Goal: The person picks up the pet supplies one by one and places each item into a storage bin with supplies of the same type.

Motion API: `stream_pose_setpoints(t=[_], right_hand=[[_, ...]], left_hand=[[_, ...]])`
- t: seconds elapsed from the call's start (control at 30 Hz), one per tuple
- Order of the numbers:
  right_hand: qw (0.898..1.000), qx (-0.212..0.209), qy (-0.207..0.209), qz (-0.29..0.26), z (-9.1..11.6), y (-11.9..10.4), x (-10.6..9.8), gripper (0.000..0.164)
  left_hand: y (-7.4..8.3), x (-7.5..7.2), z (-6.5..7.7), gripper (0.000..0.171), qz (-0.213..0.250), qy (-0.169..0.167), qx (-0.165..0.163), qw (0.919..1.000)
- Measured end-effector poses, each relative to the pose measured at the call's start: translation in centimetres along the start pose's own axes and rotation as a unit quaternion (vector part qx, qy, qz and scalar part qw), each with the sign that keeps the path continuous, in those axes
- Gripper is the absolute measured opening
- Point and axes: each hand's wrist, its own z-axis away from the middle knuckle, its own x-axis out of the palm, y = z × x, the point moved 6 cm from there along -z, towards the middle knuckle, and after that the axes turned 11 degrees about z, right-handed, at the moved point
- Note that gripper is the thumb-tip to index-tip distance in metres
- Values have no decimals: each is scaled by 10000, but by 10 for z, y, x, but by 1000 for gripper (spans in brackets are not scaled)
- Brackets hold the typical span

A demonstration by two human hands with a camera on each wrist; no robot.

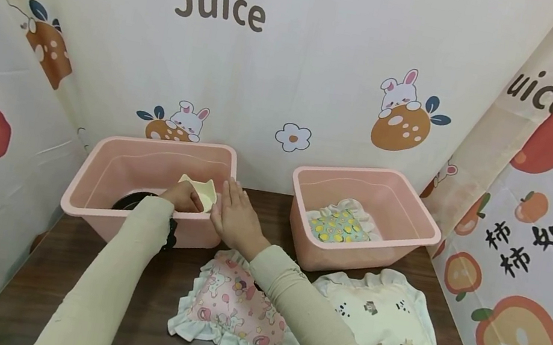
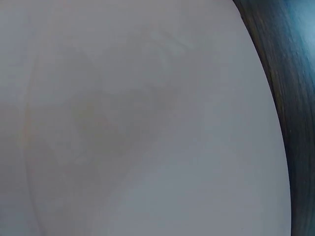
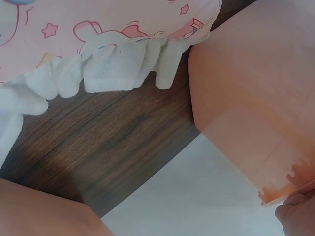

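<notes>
Inside the left pink bin, my left hand reaches over the front rim. Its bent fingers hold the near left side of a cream cat-eared bowl, with the fingertips partly hidden. My right hand lies with fingers straight against the right corner of that same bin, close beside the bowl. In the right wrist view a bit of the right hand's fingers shows at the bin's rim. A black round item lies left of the bowl, partly covered by the left wrist.
A pink ruffled pillow lies on the dark wooden table under my right forearm. To the right is a white ruffled pillow. Behind it a second pink bin contains a lemon-print pillow. Printed cloth hangs around the table.
</notes>
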Motion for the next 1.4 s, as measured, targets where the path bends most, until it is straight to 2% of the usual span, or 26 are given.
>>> stream_pose_setpoints(t=[0.2, 0.4, 0.67, 0.9, 1.0, 1.4], right_hand=[[10000, -27, 13, 12, 0, 1, -3, 61], [10000, -4, 23, -39, -1, 2, -4, 61], [10000, 16, -16, 0, 0, 3, -3, 61], [10000, 67, -58, -12, 0, 3, -2, 61], [10000, 41, 45, -29, 0, 3, -3, 61], [10000, 36, -57, -68, 0, 0, -1, 62]], left_hand=[[1, -1, -2, 11, -27, -12, 28, 10000], [1, -1, -1, 15, 23, -99, -110, 9999], [5, 3, -1, 19, -100, -288, 135, 9994], [-2, 1, -4, 16, 78, -65, -222, 9997], [-2, 2, -4, 15, 88, -33, -244, 9997], [-5, 0, 1, 20, 320, -153, -202, 9992]])
